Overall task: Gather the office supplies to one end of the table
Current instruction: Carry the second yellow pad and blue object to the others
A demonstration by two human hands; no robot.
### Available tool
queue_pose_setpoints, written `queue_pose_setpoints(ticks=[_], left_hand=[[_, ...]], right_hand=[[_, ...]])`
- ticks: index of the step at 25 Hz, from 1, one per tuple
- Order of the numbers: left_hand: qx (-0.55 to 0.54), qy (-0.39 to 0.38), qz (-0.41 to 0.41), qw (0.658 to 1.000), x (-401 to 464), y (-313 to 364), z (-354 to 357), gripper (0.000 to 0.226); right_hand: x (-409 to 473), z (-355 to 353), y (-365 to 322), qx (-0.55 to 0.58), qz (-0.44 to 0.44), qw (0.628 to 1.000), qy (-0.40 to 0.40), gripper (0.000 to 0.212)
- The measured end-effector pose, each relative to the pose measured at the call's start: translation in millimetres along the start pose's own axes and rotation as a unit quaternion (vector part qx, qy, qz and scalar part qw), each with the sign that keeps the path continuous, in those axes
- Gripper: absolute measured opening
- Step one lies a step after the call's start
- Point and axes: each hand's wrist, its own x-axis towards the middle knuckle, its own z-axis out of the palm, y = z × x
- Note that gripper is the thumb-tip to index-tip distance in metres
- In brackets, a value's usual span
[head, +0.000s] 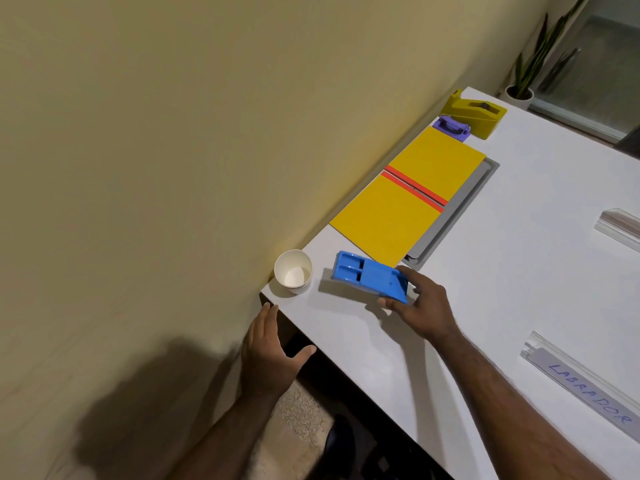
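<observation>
My right hand (420,308) grips one end of a blue plastic desk holder (369,279), held tilted just above the white table (519,271) near its corner by the wall. A white paper cup (293,271) stands upright at that corner, left of the holder. Along the wall edge lie two yellow folders with red strips (408,199) on a grey tray (460,206). Beyond them sit a purple hole punch (451,128) and a yellow tape dispenser (476,114). My left hand (272,355) hangs open off the table's end, holding nothing.
Two clear name-plate holders lie on the right: one labelled LABRADOR (585,389), another (620,225) farther back. A beige wall (173,133) runs along the table's left edge. A potted plant (523,81) stands on the floor past the far end.
</observation>
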Motion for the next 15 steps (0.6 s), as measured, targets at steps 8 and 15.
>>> queue_pose_setpoints(ticks=[8,15], left_hand=[[0.067,-0.043,-0.052,0.995,19,3,3,0.104],[0.082,-0.050,-0.057,0.994,21,0,2,0.107]], right_hand=[[30,62,-37,-0.082,0.095,0.990,0.068,0.069],[41,82,-48,-0.127,0.144,0.979,0.071,0.069]])
